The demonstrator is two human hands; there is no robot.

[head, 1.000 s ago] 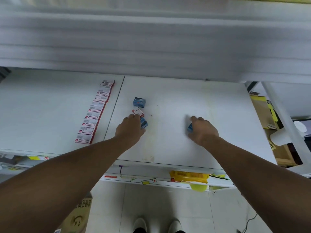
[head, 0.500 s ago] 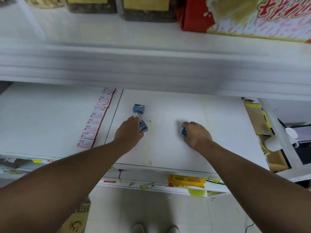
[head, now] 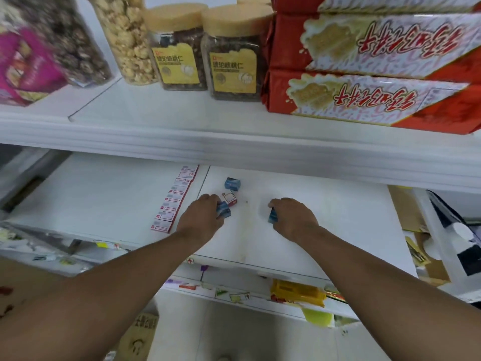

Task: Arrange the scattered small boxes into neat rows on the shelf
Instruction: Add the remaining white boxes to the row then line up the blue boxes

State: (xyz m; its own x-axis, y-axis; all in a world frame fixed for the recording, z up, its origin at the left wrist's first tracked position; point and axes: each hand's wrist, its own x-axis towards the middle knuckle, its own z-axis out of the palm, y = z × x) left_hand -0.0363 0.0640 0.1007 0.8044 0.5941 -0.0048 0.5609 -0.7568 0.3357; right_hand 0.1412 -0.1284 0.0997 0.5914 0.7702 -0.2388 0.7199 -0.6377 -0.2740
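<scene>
Left hand [head: 201, 220] grips small blue cardboard box [head: 223, 209]; right hand [head: 292, 221] pinches another blue box [head: 272, 216]. Risk: knocking red-white box [head: 229, 198] beside left hand askew.

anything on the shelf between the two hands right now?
No boxes. In the head view the shelf is bare white between the left hand and the right hand, apart from a tiny dark speck. Each hand grips its own blue box.

The left hand [head: 200, 220] covers most of a blue box [head: 224, 210], and the right hand [head: 292, 220] hides all but one edge of another blue box [head: 272, 216]. Print on the row of red-and-white boxes [head: 173, 200] is too blurred to read. The purple packet [head: 23, 61] is cut off at the left edge.
</scene>
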